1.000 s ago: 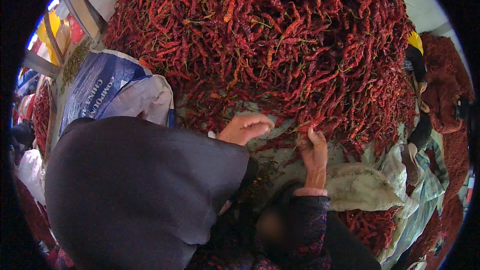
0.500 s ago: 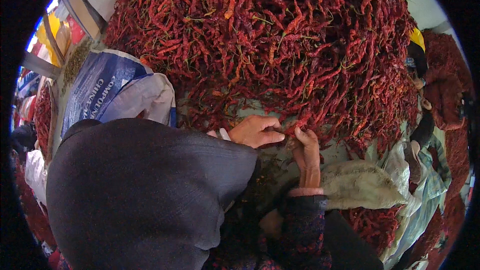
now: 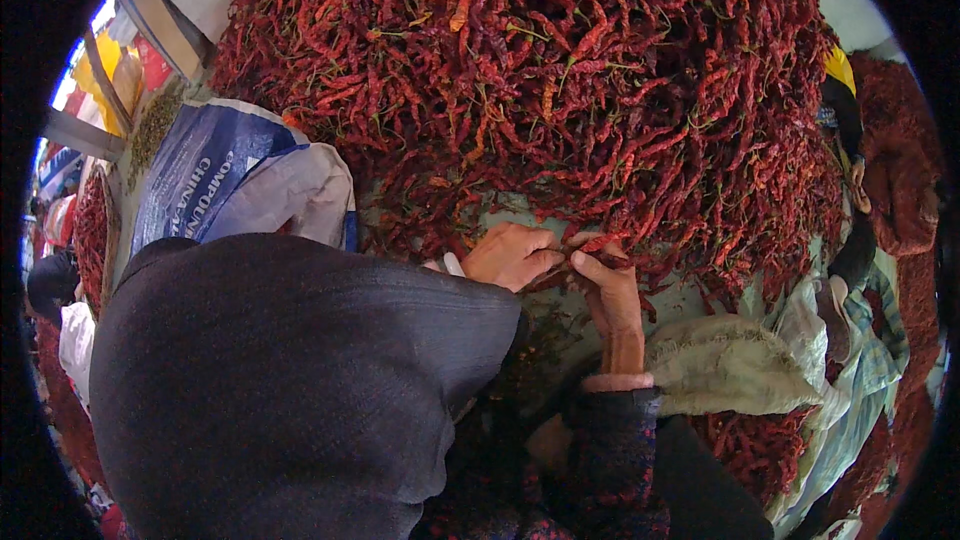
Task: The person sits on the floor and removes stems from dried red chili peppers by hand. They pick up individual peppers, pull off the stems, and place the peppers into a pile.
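Observation:
My left hand and my right hand meet at the near edge of a large heap of dried red chillies. The right hand's thumb and fingers are closed on a dried chilli, which sticks out over the knuckles. Close by, the left thumb and forefinger are pinched together, their tips almost touching the right fingers. What lies in that left pinch is too small to make out. A white band circles the left wrist, while the left forearm is hidden behind a dark cloth.
A blue and white sack stands on the left. Beside my right arm, a pale woven sack lies folded back over more chillies. Another person's dark sleeve shows at the right, near further red heaps.
Both hands have shifted slightly. The right fingers have tilted over toward the left hand, and a chilli now shows clearly across them. The left hand keeps its pinch.

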The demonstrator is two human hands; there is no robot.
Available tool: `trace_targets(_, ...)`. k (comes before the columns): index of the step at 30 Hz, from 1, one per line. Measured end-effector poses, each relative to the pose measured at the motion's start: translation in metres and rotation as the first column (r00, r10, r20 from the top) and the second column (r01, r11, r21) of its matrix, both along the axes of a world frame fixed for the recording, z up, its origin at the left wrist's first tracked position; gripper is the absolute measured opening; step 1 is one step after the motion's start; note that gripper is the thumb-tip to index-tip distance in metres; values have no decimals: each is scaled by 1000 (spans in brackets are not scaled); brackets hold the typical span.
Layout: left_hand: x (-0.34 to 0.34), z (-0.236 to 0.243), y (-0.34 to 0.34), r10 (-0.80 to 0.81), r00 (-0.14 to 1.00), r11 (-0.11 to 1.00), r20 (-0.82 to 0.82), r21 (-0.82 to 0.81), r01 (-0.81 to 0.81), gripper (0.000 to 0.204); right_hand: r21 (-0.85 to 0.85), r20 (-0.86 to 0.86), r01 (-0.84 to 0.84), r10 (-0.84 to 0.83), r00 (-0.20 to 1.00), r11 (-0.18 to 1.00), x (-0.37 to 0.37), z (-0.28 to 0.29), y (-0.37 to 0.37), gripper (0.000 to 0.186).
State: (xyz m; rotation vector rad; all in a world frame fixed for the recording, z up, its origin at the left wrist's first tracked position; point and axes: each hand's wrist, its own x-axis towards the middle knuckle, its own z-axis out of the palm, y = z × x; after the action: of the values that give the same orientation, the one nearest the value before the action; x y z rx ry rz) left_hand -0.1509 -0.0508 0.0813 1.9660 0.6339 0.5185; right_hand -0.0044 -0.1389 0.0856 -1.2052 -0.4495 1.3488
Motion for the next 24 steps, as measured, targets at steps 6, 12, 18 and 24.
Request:
trace_targets(6, -3, 6, -1, -18, 1000, 895, 14, -445, 23, 15, 76, 17, 63, -65, 998, 995, -5, -3, 1, 22)
trace_targets(12, -12, 15, 6, -131, 915, 495, 381, -775, 393, 15, 244, -271, 8, 60, 961, 970, -10, -5, 0, 26)
trace_targets(18, -13, 13, 1, -101, 856, 424, 508, -756, 498, 22, 247, -373, 23, 73, 925, 969, -17, -12, -1, 23)
trace_targets(24, -15, 4, 7, 20, 998, 813, 60, -582, 19, 7, 94, 59, 216, -222, 973, 972, -32, 0, 8, 13)
